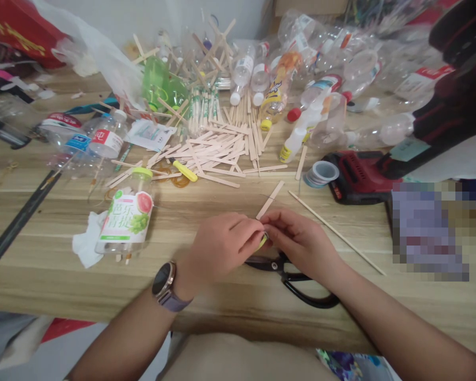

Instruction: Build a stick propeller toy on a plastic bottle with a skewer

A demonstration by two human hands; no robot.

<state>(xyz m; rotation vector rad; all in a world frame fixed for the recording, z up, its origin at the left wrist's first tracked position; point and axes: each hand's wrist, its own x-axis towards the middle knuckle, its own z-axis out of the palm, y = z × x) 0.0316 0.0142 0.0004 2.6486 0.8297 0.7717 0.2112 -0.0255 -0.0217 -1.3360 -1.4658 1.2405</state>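
My left hand [228, 243], with a watch on its wrist, meets my right hand [297, 243] over the middle of the table. Both hands have their fingers closed at a small yellow-green piece [263, 241], which the fingers partly cover. What each one pinches is too small to name. A flat wooden stick [270, 200] points up and away just beyond the fingertips; whether it is held is unclear. Black-handled scissors [310, 301] lie on the table under and beside my right hand. A thin round stick [337, 233] lies to the right.
A labelled bottle with a yellow-green lid [129, 217] stands left, beside white tissue [90, 241]. Wooden sticks [218, 153], a yellow-handled tool [185, 170] and plastic bottles [241, 74] fill the back. Tape [321, 174] and a red-black power tool [360, 174] are right.
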